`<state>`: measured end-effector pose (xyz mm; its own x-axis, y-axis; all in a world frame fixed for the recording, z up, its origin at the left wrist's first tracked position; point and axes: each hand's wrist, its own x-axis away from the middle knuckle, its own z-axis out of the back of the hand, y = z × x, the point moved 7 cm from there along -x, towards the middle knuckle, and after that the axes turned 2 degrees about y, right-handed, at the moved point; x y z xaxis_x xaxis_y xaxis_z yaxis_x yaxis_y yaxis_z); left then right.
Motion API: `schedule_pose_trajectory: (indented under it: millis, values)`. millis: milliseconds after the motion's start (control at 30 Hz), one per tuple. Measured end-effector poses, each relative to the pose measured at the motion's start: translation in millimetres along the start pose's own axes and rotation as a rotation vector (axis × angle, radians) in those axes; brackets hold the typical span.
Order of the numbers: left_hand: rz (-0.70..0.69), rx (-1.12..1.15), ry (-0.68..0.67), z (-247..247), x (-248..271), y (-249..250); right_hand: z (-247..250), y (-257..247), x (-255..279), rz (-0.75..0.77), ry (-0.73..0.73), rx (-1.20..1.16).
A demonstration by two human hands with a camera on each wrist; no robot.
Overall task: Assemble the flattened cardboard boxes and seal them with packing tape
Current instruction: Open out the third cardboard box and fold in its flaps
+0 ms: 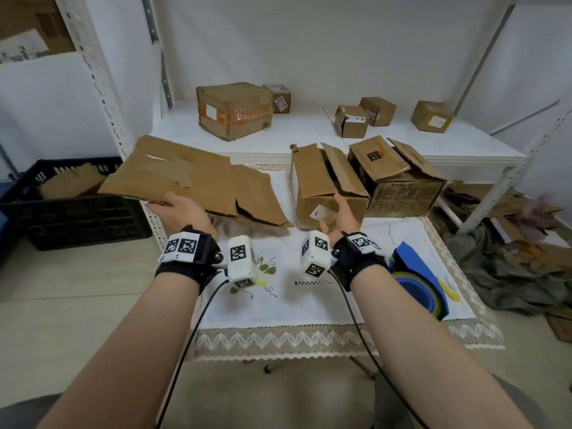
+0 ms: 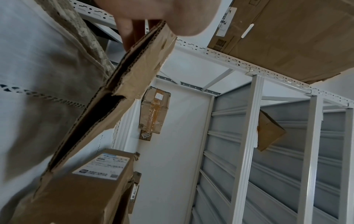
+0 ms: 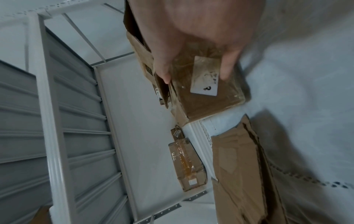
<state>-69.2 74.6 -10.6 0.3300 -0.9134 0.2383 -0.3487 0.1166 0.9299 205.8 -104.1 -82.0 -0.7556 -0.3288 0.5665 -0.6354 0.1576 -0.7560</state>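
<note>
A flattened cardboard box [image 1: 185, 174] lies tilted over the table's far left corner, its left end raised. My left hand [image 1: 175, 205] grips its near edge; in the left wrist view the thumb and fingers [image 2: 126, 33] pinch the corrugated edge of the flattened cardboard box [image 2: 122, 84]. An erected box [image 1: 325, 184] with open top flaps stands at the table's back. My right hand [image 1: 340, 212] is held flat by its near end, fingers straight. In the right wrist view the fingers [image 3: 164, 74] reach over the white label [image 3: 205, 87] on that end. A blue tape dispenser [image 1: 418, 283] lies at the right.
A second open box [image 1: 399, 178] stands beside the erected one. Sealed boxes [image 1: 235, 109] sit on the white shelf [image 1: 309, 137] behind. A black crate [image 1: 71, 212] with cardboard stands on the floor at left. Cardboard scraps and cloth [image 1: 510, 267] lie on the floor at right.
</note>
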Motion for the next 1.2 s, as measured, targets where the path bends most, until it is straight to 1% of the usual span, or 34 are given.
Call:
schedule_pose_trajectory:
  millis: [67, 100, 200, 267, 300, 367, 400, 467, 500, 600, 667, 700, 800, 867, 933, 1000, 1033, 1067, 1100, 1167, 1200]
  values:
    - [0.014, -0.013, 0.001, 5, 1, 0, 7, 9, -19, -0.026, 0.007, 0.049]
    - [0.024, -0.011, 0.005, 8, 2, 1, 8, 11, -14, -0.044, 0.005, 0.071]
    - [0.059, 0.038, 0.018, 18, 5, 3, 0, 9, 45, -0.069, -0.057, 0.129]
    - [0.04, 0.036, 0.024, 28, 8, 10, 0, 14, 65, -0.061, -0.076, 0.116]
    - [0.031, 0.031, 0.029, 34, 9, 14, -3, 20, 71, -0.067, -0.124, 0.136]
    - [0.027, 0.027, 0.055, 50, 6, 21, -14, 32, 92, -0.083, -0.228, 0.249]
    - [0.032, 0.026, 0.077, 59, 1, 24, -18, 35, 99, -0.072, -0.265, 0.325]
    - [0.026, 0.006, 0.129, 78, -9, 30, -25, 40, 116, -0.061, -0.32, 0.394]
    - [0.019, -0.003, 0.142, 88, -13, 34, -28, 42, 125, -0.056, -0.353, 0.387]
    - [0.002, 0.001, 0.152, 108, -15, 42, -37, 46, 146, -0.042, -0.479, 0.252]
    - [0.04, 0.041, 0.098, 111, -10, 42, -40, 40, 153, 0.009, -0.523, 0.139]
    - [0.078, 0.064, 0.049, 110, -7, 41, -39, 34, 156, 0.052, -0.518, 0.095]
    - [0.217, 0.131, -0.089, 106, 4, 34, -27, 9, 161, 0.197, -0.495, 0.081]
    - [0.259, 0.158, -0.139, 106, 7, 29, -12, -9, 156, 0.288, -0.455, 0.088]
    - [0.201, 0.124, -0.164, 103, 9, 31, 5, -29, 155, 0.361, -0.417, 0.077]
    - [0.066, 0.044, -0.167, 98, 9, 37, 17, -45, 156, 0.416, -0.409, 0.05]
    - [-0.016, 0.019, -0.194, 92, 9, 41, 23, -51, 156, 0.432, -0.415, 0.029]
    - [-0.094, -0.004, -0.253, 84, 10, 45, 29, -57, 155, 0.448, -0.418, 0.013]
    - [-0.159, -0.032, -0.344, 74, 14, 50, 33, -61, 153, 0.464, -0.419, 0.0]
    - [-0.255, -0.111, -0.554, 52, 24, 57, 42, -72, 151, 0.501, -0.422, 0.011]
    - [-0.294, -0.139, -0.633, 43, 27, 60, 45, -76, 150, 0.519, -0.424, 0.037]
